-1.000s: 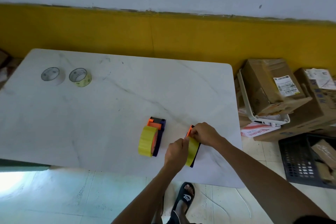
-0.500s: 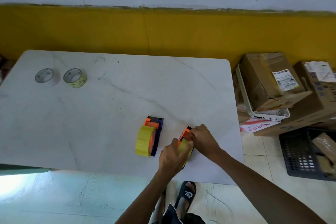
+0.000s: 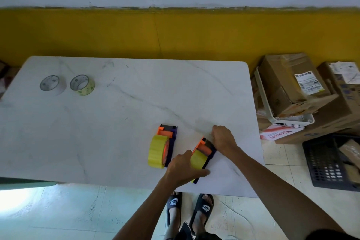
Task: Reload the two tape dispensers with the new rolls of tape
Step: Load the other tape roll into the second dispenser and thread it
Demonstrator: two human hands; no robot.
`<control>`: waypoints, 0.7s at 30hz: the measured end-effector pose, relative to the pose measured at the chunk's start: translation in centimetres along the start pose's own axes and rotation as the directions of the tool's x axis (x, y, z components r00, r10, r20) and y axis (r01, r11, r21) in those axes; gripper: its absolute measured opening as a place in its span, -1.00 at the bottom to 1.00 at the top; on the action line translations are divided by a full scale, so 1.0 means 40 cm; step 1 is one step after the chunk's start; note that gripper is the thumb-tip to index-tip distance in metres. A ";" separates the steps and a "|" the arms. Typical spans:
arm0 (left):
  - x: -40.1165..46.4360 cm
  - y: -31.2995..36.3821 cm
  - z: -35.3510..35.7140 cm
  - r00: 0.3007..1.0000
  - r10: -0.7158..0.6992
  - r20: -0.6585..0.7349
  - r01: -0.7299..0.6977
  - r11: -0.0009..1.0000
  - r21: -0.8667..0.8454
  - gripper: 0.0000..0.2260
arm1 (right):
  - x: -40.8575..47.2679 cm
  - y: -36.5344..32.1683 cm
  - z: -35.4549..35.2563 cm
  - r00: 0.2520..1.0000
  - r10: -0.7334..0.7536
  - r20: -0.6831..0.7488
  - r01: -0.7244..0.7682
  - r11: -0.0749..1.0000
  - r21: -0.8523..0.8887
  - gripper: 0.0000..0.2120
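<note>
Two orange-and-purple tape dispensers lie near the front right of the white marble table (image 3: 116,122). The left dispenser (image 3: 164,145) carries a full yellow roll and nobody touches it. The right dispenser (image 3: 203,157) also holds a yellow roll and lies tilted on the table. My left hand (image 3: 184,169) grips its near end and the roll. My right hand (image 3: 223,139) presses on its far end beside the orange part. At the far left stand two nearly spent rolls: a pale one (image 3: 51,84) and a yellowish one (image 3: 82,84).
Cardboard boxes (image 3: 292,85) and a white tray are piled on the floor right of the table. A black crate (image 3: 331,161) sits in front of them. The table's front edge is just below my hands, with my sandalled feet beneath it.
The right dispenser has gone from standing on edge to lying tilted on the table. My left hand slid to its near end and my right hand to its far end.
</note>
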State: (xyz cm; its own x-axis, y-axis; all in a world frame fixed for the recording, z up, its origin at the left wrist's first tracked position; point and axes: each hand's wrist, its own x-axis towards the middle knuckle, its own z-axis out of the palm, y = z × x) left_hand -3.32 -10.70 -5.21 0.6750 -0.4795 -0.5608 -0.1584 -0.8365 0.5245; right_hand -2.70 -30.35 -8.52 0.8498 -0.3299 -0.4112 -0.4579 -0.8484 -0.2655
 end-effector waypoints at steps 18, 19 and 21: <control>-0.050 -0.016 0.003 0.999 -0.034 0.014 0.035 0.994 -0.104 -0.59 | 0.091 0.155 -0.027 0.998 0.020 -0.064 -0.006 0.977 0.214 -0.87; -0.055 -0.026 0.005 1.000 -0.025 0.001 0.025 0.991 -0.129 -0.60 | 0.085 0.160 -0.019 0.998 -0.001 -0.064 0.017 0.968 0.249 -0.87; -0.062 -0.049 0.008 0.999 -0.001 -0.038 -0.005 0.985 -0.172 -0.63 | 0.069 0.160 -0.009 0.998 -0.053 -0.045 0.064 0.949 0.309 -0.87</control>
State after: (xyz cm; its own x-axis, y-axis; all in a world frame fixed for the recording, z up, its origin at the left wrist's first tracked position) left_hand -4.91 -7.97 -5.07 0.7024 -0.4678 -0.5364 -0.0357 -0.7758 0.6299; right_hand -3.22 -36.84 -11.04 0.8835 -0.3029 -0.3572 -0.4608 -0.6983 -0.5477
